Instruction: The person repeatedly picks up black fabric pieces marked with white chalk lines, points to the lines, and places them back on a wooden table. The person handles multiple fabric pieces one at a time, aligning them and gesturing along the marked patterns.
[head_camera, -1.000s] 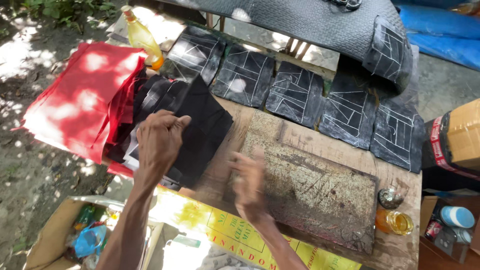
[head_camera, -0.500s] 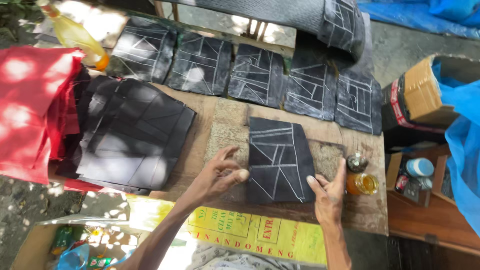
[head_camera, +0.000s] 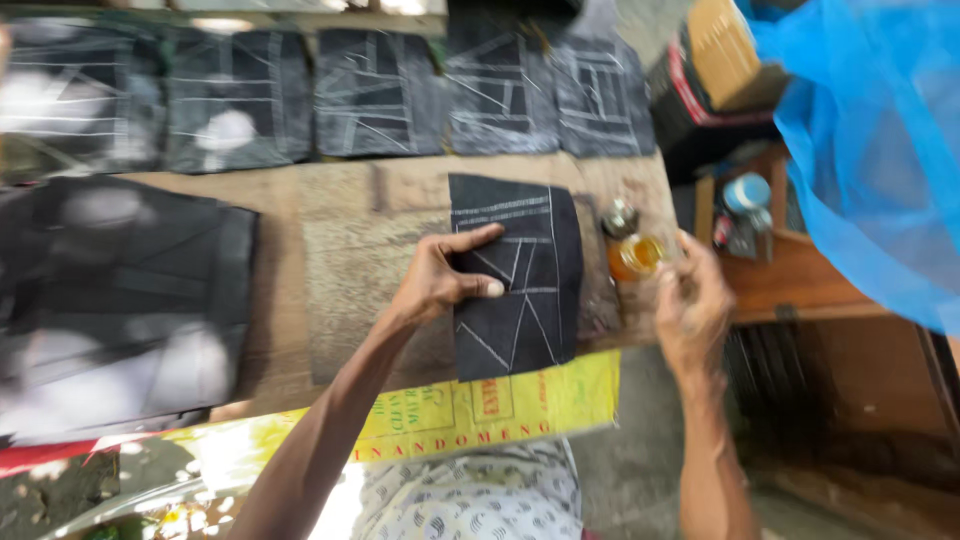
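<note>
My left hand (head_camera: 440, 282) presses flat on the dark chalk-lined cloth piece (head_camera: 515, 275), while my right hand (head_camera: 692, 305), fingers loosely curled and empty, hovers beside the small amber jar (head_camera: 633, 256).

wooden table (head_camera: 400, 200) | dark chalk-lined cloth pieces (head_camera: 515, 275) | small jar (head_camera: 632, 256)

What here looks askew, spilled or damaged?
Nothing stands out. The left hand presses a dark cloth piece flat on the worn wooden table; the right hand is beside a small jar of amber liquid, upright, no spill visible.
</note>
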